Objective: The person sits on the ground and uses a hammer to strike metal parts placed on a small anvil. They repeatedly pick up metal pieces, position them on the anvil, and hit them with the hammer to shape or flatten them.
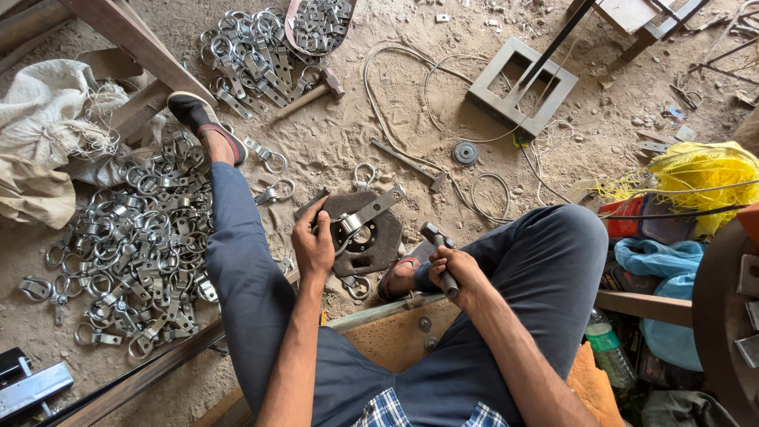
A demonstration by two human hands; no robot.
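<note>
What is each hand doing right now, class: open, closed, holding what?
Left hand: closed on a metal strap piece lying on the dark iron block.
Right hand: closed around the handle of a hammer.

Left grip (pixel 313 245) and right grip (pixel 456 273) both clenched

A flat grey metal strap with a ring end (pixel 360 219) is being pinned slantwise on a dark round iron block (pixel 371 237) lying on the sandy floor. A short metal-headed hammer (pixel 439 251) is being gripped upright just right of the block, head uppermost.
</note>
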